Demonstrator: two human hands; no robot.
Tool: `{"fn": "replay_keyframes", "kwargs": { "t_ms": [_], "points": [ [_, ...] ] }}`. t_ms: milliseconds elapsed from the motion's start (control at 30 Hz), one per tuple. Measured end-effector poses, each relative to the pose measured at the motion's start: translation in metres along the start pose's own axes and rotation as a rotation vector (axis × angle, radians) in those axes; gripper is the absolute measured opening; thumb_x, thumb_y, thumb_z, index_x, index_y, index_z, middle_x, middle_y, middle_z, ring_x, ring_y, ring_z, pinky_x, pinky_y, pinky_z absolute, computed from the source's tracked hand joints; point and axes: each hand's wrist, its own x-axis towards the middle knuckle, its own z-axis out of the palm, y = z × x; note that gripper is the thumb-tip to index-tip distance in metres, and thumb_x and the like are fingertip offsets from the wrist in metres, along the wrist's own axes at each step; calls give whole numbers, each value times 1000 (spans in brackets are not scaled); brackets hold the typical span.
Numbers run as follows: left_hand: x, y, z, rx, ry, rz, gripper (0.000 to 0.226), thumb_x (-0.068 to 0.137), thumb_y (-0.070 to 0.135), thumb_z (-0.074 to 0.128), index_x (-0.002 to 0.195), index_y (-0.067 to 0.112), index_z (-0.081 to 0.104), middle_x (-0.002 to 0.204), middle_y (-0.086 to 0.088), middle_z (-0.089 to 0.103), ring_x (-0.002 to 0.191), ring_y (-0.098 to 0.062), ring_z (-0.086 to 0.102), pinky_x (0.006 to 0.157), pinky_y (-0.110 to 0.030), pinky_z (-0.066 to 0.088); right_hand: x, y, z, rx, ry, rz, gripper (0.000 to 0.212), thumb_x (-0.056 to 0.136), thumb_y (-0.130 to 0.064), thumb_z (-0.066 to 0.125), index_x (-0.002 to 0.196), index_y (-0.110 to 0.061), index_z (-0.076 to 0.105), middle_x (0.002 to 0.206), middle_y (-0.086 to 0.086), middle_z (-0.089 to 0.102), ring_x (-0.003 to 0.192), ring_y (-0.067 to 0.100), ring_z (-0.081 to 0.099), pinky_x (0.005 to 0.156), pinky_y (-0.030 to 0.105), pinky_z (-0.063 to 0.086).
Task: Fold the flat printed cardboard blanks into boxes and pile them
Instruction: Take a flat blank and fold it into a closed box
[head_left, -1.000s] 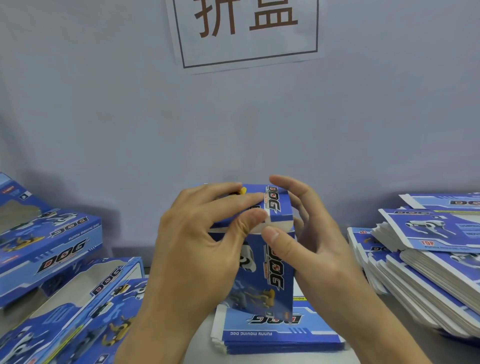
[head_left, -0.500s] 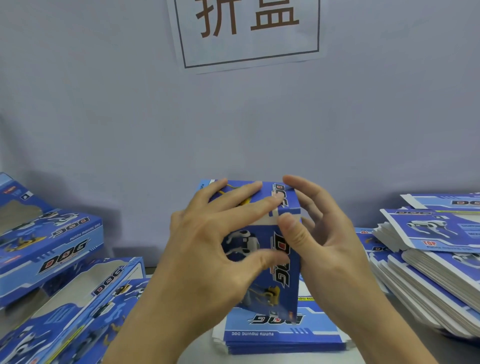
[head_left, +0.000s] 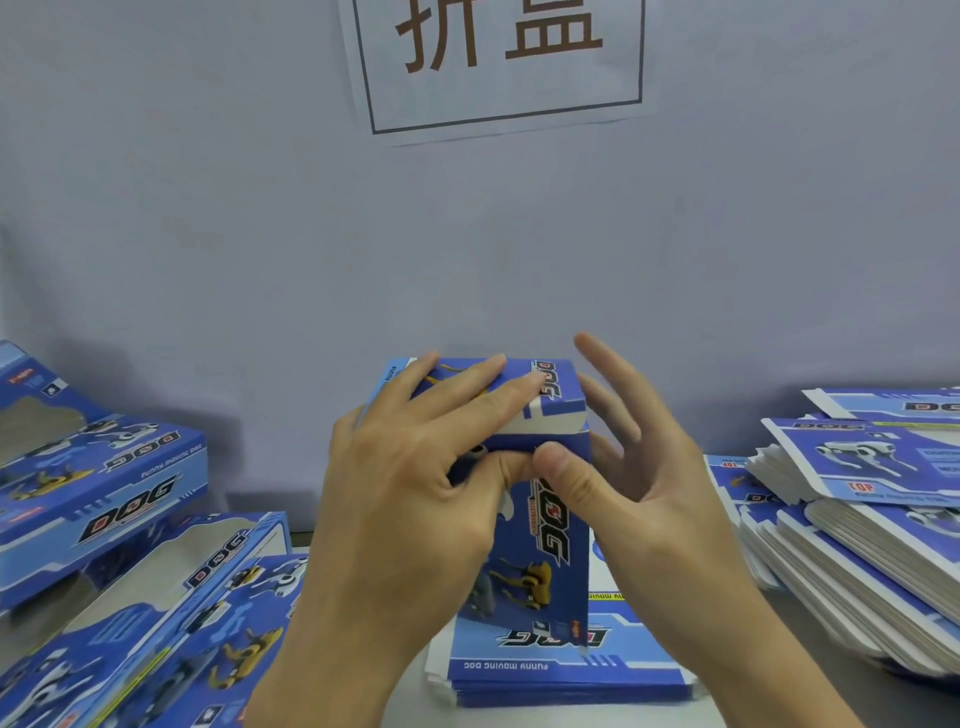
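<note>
Above flat blanks (head_left: 566, 670), left hand (head_left: 410, 499) grips box (head_left: 540, 525) — right hand (head_left: 644, 499) splayed, thumb pressing

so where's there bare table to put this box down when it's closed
Little bare table shows: a near-edge strip below the flat blanks, and a gap between them and the right blank stacks. The finished boxes crowd the left. Both hands, left hand and right hand, work the box.

I see a blue box (head_left: 540, 525) under my fingers (head_left: 457, 395), printed with a yellow dog, a grey one and black-red "DOG" lettering. Left of them, finished boxes (head_left: 98, 483) share that print. Behind, a white sign (head_left: 498, 62) carries brown characters.
</note>
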Motion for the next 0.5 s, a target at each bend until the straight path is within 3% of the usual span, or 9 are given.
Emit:
{"fn": "replay_keyframes", "kwargs": {
  "t_ms": [100, 233, 400, 500],
  "points": [
    [0, 0, 0, -22, 29, -43, 51, 84, 44, 63, 133, 50, 51, 135, 24, 57, 139, -12, 43, 108, -54, 41, -1, 2, -1, -181, 127, -135, 58, 77, -25, 75, 127, -42, 51, 135, -17, 57, 128, 11, 56, 93, 38, 56],
    [0, 7, 3, 34, 49, -70, 52, 84, 55, 48, 135, 44, 54, 135, 22, 56, 138, -16, 44, 104, -57, 43, -1, 6, 1, -388, 178, -302, 33, 88, -23, 67, 121, -25, 61, 120, -15, 68, 116, 11, 64, 83, 28, 59],
    [2, 8, 4, 78, -15, -133, 48, 89, 51, 46, 136, 43, 57, 140, 18, 57, 142, -18, 40, 111, -54, 36, -1, 8, -3, -584, 189, -411, 33, 92, -24, 63, 123, -13, 64, 115, -6, 71, 107, 3, 67, 79, 17, 57],
    [3, 7, 2, 59, -33, -173, 46, 88, 43, 50, 132, 54, 47, 147, 13, 52, 147, -20, 34, 116, -55, 30, -1, 9, -5, -611, 164, -410, 36, 91, -28, 63, 123, -11, 64, 115, -3, 71, 108, 4, 67, 77, 19, 59]
  ]
}}
